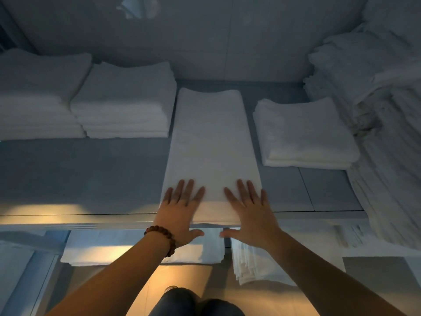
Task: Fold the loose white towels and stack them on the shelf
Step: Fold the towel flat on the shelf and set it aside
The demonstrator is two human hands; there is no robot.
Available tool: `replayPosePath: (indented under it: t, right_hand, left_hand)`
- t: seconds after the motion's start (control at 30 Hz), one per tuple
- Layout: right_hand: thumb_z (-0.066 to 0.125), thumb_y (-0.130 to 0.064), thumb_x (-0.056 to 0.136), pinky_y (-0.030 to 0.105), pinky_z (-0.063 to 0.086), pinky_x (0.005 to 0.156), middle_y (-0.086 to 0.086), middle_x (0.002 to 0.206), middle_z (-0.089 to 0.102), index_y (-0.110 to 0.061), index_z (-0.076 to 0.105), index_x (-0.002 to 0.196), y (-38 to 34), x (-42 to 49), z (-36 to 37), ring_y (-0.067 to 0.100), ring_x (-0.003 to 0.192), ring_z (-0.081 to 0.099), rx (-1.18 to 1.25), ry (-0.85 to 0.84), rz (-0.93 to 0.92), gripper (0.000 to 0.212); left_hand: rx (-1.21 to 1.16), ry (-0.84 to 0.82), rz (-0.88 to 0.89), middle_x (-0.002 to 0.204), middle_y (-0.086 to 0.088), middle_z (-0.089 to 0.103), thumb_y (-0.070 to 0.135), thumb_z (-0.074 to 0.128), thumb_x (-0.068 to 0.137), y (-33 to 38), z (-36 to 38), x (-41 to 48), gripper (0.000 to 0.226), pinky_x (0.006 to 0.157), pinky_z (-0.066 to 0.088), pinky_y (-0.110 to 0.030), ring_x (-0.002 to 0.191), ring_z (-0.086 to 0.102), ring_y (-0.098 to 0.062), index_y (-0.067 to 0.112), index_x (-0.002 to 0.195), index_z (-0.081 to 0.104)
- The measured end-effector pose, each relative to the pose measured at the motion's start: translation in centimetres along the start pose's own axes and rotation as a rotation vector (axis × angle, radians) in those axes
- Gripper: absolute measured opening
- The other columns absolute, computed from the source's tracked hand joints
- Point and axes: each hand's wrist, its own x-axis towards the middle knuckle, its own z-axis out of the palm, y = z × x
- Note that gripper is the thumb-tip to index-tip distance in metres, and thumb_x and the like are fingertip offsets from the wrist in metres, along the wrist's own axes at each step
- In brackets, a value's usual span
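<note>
Your knees (198,303) show at the bottom edge, and just above them your two forearms reach forward to the shelf (86,176). On your left wrist sits a brown bead bracelet (164,240). Your left hand (182,210) and right hand (247,212) both lie flat and spread wide, palms down, gripping nothing; the fingers press on the near end of a long folded white towel (210,142) while the thumbs hang over the shelf's front edge. That flat, open posture looks meant to smooth the cloth and pin the near end so the strip stays square, probably ahead of folding it across its length.

The towel runs straight away from you, its far end near the back wall, and it lies in the gap between finished piles: a tall stack of folded towels (125,103) just to its left, another stack (34,96) further left, and a low stack (303,135) to its right. By that spacing, the low pile on the right is likely where this one should go. A big heap of loose white towels (376,110) rises along the right side, so plenty of work remains. Below the shelf, more folded white linen (141,249) rests on a lower level.
</note>
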Motion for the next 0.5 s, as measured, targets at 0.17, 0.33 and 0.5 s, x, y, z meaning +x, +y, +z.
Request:
replayPosePath:
  t: [0.17, 0.33, 0.5]
  right_hand:
    - [0.057, -0.020, 0.087, 0.051, -0.005, 0.116, 0.009, 0.159, -0.012, -0.036, -0.025, 0.142, 0.5, -1.4, 0.5, 0.032, 0.145, -0.010, -0.088, 0.049, 0.014, 0.100]
    - [0.044, -0.001, 0.087, 0.051, -0.004, 0.117, 0.011, 0.159, -0.006, -0.033, -0.015, 0.147, 0.1, -3.0, 0.5, 0.033, 0.145, -0.009, -0.053, 0.061, 0.013, 0.090]
    - [0.040, 0.000, 0.088, 0.051, -0.005, 0.116, 0.009, 0.159, -0.008, -0.032, -0.011, 0.148, -0.3, -4.5, 0.3, 0.031, 0.146, -0.010, -0.054, 0.030, 0.024, 0.085]
  left_hand:
    - [0.019, 0.060, -0.071, 0.157, -0.008, -0.013, 0.043, 0.047, 0.092, 0.9, 0.2, -1.0, 0.089, 0.113, -0.010, -0.045, 0.143, -0.013, -0.030, 0.033, 0.139, -0.027]
    - [0.065, 0.044, -0.103, 0.157, -0.012, -0.007, 0.012, 0.045, 0.093, 2.2, 0.0, -2.5, 0.082, 0.113, -0.007, -0.046, 0.143, -0.007, -0.033, 0.028, 0.145, -0.016]
    - [0.057, -0.020, -0.112, 0.157, -0.010, -0.009, -0.008, 0.038, 0.082, 3.2, -0.8, -3.7, 0.089, 0.116, -0.001, -0.046, 0.143, -0.010, -0.031, 0.028, 0.147, -0.011]
